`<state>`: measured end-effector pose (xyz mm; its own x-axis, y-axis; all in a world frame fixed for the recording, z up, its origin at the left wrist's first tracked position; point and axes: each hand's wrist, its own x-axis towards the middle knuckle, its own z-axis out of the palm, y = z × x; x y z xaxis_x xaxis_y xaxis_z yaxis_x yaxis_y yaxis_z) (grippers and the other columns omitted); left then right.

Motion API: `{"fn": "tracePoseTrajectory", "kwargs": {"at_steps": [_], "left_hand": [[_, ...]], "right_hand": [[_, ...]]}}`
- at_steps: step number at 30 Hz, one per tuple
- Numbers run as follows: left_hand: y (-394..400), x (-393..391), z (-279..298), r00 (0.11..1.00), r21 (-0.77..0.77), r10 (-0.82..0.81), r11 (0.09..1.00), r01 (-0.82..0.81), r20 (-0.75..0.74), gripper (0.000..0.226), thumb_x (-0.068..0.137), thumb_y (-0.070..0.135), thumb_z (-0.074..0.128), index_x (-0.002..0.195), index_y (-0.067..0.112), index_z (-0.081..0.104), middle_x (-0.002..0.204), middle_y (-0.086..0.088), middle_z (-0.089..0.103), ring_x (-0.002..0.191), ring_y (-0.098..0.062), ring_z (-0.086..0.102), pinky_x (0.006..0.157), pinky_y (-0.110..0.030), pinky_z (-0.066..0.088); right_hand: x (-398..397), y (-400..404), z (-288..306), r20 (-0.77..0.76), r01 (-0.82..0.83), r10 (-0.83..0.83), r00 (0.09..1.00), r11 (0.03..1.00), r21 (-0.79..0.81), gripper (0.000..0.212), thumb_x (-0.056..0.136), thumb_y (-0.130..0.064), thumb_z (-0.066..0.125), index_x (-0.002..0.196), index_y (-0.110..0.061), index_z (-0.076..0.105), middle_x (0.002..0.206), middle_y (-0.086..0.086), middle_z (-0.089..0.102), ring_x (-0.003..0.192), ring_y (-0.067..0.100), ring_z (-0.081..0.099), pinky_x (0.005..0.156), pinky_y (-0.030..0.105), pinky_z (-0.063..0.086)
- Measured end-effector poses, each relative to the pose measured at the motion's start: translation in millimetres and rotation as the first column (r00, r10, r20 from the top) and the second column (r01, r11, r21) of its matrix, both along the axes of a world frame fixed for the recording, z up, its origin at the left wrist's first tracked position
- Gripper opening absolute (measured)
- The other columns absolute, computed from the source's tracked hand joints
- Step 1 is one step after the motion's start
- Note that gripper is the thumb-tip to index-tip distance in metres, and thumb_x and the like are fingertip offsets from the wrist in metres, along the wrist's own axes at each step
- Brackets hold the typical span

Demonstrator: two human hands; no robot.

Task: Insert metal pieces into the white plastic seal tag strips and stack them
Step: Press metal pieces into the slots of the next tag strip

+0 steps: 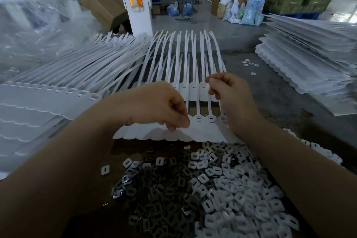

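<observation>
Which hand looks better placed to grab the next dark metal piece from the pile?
Probably the left hand: it hovers directly above the metal pieces. The right hand sits farther back over the tag strip, with white plastic pieces beneath its forearm.

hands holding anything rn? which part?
Left hand pinches the near strip at its flat tag edge. Right hand has fingers curled by the far strip; what it holds cannot be told.
</observation>
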<state>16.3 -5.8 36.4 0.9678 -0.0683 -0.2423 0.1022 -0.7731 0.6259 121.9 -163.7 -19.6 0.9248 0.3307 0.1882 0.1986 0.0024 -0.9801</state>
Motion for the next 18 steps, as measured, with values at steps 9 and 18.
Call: {"fn": "tracePoseTrajectory", "kwargs": {"at_steps": [9, 18], "left_hand": [[16, 4, -4, 0.942, -0.421, 0.335, 0.851, -0.314, -0.027, 0.024, 0.065, 0.029, 0.075, 0.085, 0.015, 0.075, 0.087, -0.005, 0.077, 0.075, -0.012, 0.072, 0.063, -0.017, 0.055], [15, 3, -3, 0.950, -0.416, 0.312, 0.862, -0.290, -0.015, 0.023, 0.063, 0.031, 0.079, 0.077, 0.014, 0.075, 0.077, -0.003, 0.075, 0.061, -0.004, 0.065, 0.055, -0.013, 0.051]], "right_hand": [[-12, -3, 1, 0.219, -0.225, 0.238, 0.946, 0.971, -0.084, 0.007, 0.090, -0.018, 0.068, 0.089, -0.023, 0.073, 0.077, 0.001, 0.069, 0.064, 0.006, 0.059, 0.057, 0.019, 0.052], [-16, -4, 3, 0.268, -0.351, 0.381, 0.885, 0.923, -0.154, 0.005, 0.089, -0.015, 0.069, 0.092, -0.017, 0.074, 0.074, -0.012, 0.068, 0.068, 0.006, 0.058, 0.063, 0.021, 0.050]]}}
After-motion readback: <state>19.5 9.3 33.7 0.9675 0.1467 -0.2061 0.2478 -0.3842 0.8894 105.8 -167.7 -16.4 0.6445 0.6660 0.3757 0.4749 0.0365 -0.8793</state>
